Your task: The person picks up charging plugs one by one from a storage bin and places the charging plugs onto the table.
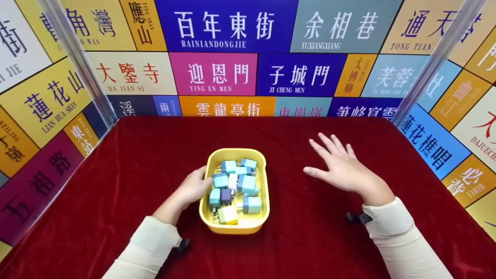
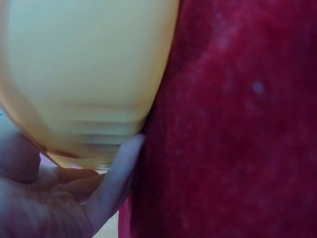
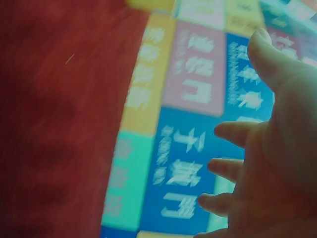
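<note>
A yellow plastic box (image 1: pixel 234 229) with rounded corners holds several small charger plugs (image 1: pixel 246 183), mostly light blue and dark blue, with metal prongs showing on some. One plug is white, one dark purple, and a yellow-green one (image 1: pixel 228 215) lies at the near end. My left hand (image 1: pixel 195 185) grips the box's left side, thumb at the rim and fingers along the outer wall. In the left wrist view, the fingers (image 2: pixel 116 181) lie against the pale yellow wall (image 2: pixel 89 64). Right of the box, my right hand (image 1: pixel 343 166) is held with fingers spread, touching nothing.
Dark red cloth (image 1: pixel 302 240) covers the table. Panels printed with Chinese place names (image 1: pixel 224 25) surround it at the back and sides. Clear upright posts (image 1: pixel 422 77) stand at the two back corners. Each wrist wears a black strap device (image 1: pixel 358 218).
</note>
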Demonstrator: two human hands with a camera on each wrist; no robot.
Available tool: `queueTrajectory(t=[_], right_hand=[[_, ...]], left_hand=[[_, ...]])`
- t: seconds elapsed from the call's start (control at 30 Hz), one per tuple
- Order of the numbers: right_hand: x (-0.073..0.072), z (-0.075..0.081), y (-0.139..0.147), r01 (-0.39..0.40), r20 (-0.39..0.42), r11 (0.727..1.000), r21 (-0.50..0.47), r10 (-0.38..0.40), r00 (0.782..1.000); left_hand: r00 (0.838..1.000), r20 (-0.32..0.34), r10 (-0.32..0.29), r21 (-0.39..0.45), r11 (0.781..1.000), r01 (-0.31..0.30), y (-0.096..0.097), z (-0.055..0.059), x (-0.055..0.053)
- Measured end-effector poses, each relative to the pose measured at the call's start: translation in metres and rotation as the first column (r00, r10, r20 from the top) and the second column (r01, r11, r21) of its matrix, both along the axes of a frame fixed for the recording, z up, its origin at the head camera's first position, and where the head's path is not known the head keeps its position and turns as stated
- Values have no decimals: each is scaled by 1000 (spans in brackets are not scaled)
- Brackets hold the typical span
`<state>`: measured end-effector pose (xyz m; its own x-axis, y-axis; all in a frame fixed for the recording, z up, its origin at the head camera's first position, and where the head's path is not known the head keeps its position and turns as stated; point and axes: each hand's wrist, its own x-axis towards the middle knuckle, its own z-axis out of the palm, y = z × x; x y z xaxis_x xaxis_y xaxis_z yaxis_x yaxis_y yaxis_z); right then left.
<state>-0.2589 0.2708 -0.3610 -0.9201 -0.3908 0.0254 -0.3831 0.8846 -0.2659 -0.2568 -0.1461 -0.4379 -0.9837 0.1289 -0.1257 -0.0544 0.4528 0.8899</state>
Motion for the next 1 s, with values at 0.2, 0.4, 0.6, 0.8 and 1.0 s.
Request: queueTrajectory(t=[0.2,0.4,0.6,0.8,1.0], right_hand=[[7,8,-29,-115,-41,993,-5,115,993],[4,16,-58,-154,-74,988,16,155,985],[6,12,-94,-237,-140,971,17,237,961],[8,0,-131,-307,-154,951,32,308,939],[16,-13,-155,-368,-197,927,77,376,905]], left_hand=[[1000,-20,-7,0,1000,7,2,-1,-1],[999,-50,0,-36,999,-2,0,-3,1],[999,-52,7,-64,998,-11,-3,0,1],[998,-55,7,-67,998,-11,-3,0,0],[999,-43,6,-60,998,-8,-1,-1,0]])
